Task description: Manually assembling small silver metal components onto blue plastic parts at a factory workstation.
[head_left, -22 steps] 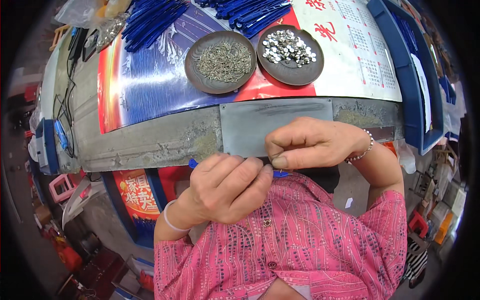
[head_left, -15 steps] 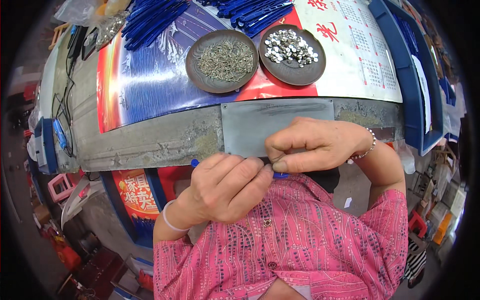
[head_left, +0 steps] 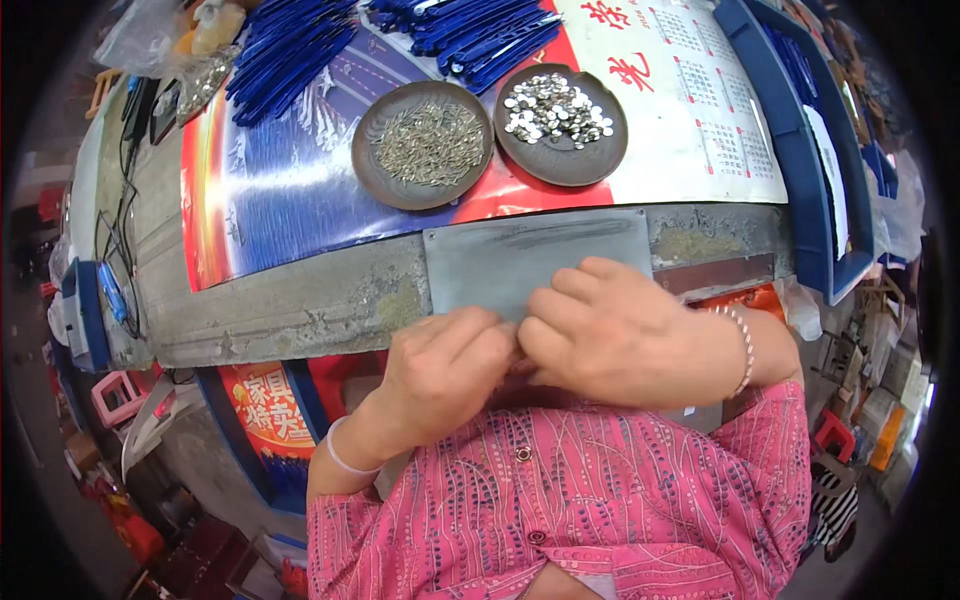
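Observation:
My left hand [head_left: 452, 368] is closed, its curled fingers pointing inward at the table's near edge. Half a second ago a thin blue plastic strip stuck out from both sides of this hand; now the fingers and knuckles hide it. Against its fingertips presses my right hand [head_left: 608, 335], closed too, with its back turned up; whatever lies in its fingers is hidden. Both hands meet over the near edge of a grey metal plate [head_left: 520, 255]. Beyond the plate stand a dark round dish of small metal pins [head_left: 428, 145] and a dish of shiny silver discs [head_left: 556, 110].
Piles of blue plastic strips [head_left: 290, 55] lie at the far side on a colourful poster sheet [head_left: 290, 190]. A blue crate [head_left: 815, 200] borders the table on the right. A cable [head_left: 125, 215] and a small blue tool [head_left: 112, 290] are at the left.
My right hand has rolled over so its back faces up, and its thumb is no longer seen. The blue strip has gone out of sight. The view has shifted slightly.

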A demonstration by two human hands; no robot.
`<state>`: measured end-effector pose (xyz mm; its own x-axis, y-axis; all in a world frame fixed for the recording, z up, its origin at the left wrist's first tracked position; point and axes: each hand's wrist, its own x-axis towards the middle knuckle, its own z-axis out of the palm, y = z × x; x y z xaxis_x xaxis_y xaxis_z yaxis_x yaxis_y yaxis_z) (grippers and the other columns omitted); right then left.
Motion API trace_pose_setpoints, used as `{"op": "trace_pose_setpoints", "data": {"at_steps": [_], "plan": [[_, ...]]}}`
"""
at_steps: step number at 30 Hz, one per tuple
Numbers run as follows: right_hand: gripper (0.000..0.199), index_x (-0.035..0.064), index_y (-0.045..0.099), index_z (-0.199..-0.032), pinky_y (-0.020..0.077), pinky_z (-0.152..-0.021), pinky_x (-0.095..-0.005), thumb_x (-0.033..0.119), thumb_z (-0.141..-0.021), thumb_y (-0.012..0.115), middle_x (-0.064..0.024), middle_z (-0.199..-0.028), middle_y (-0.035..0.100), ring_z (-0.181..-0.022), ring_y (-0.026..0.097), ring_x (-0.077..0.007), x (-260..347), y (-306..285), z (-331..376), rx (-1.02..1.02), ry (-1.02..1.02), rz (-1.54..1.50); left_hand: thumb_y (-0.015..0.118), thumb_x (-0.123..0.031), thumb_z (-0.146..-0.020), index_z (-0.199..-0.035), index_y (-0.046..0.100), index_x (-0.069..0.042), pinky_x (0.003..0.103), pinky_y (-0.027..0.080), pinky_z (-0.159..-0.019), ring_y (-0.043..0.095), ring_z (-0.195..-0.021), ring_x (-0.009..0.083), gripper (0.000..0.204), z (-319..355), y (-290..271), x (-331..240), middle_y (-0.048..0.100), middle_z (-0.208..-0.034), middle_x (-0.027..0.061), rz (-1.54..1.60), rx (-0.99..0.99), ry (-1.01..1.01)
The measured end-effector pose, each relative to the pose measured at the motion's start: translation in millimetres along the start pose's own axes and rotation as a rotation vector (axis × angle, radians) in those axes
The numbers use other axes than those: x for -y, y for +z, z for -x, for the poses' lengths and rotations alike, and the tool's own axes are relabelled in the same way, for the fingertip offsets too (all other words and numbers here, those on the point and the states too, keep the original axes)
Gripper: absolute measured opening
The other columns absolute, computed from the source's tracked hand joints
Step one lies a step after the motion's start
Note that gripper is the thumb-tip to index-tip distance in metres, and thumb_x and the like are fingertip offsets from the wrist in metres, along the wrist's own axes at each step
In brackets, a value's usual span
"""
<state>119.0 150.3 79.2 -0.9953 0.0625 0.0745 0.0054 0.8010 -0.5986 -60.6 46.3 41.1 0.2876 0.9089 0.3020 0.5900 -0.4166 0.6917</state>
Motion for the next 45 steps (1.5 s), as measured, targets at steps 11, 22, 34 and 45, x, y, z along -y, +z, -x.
{"op": "trace_pose_setpoints", "data": {"at_steps": [11, 22, 34, 45], "plan": [[0.031, 0.0018, 0.059, -0.101, 0.0426, -0.077, -0.0385, 0.013, -0.074, 0.069, -0.0133, -0.092, 0.054, -0.089, 0.054, -0.0304, -62.6, -14.5, 19.5, -0.426, 0.432, 0.332, 0.063, 0.007, -0.076, -0.095, 0.061, 0.000, 0.028, 0.045, -0.057, 0.057, -0.063, 0.0222, 0.020, -4.6, 9.4, -0.2, 0.058, -0.076, 0.0116, 0.152, -0.184, -0.213], [0.018, 0.0041, 0.057, -0.084, 0.0380, -0.081, -0.0365, 0.016, -0.073, 0.065, -0.0096, -0.087, 0.052, -0.090, 0.053, -0.0252, -84.4, -15.4, 19.6, -0.305, 0.430, 0.438, 0.061, 0.006, -0.076, -0.093, 0.059, 0.001, 0.029, 0.047, -0.065, 0.059, -0.070, 0.0234, 0.018, 2.2, 19.8, -7.0, 0.060, -0.081, 0.0133, 0.376, -0.252, -0.418], [0.008, 0.0062, 0.050, -0.075, 0.0389, -0.077, -0.0357, 0.008, -0.076, 0.058, -0.0081, -0.080, 0.050, -0.080, 0.053, -0.0241, -76.7, -18.6, 25.0, -0.357, 0.319, 0.371, 0.057, 0.008, -0.081, -0.099, 0.055, 0.002, 0.022, 0.043, -0.062, 0.053, -0.068, 0.0130, 0.019, 4.6, 28.5, -12.3, 0.055, -0.086, 0.0096, 0.586, -0.360, -0.492], [0.016, 0.0044, 0.055, -0.085, 0.0419, -0.073, -0.0367, 0.005, -0.074, 0.067, -0.0083, -0.079, 0.053, -0.077, 0.054, -0.0272, -13.2, 24.9, 21.0, -0.673, 0.105, -0.361, 0.056, -0.001, -0.088, -0.107, 0.054, 0.000, 0.020, 0.041, -0.057, 0.049, -0.070, 0.0086, 0.019, -4.5, 47.6, -16.7, 0.051, -0.097, 0.0060, 1.084, -0.542, -0.613]]}}
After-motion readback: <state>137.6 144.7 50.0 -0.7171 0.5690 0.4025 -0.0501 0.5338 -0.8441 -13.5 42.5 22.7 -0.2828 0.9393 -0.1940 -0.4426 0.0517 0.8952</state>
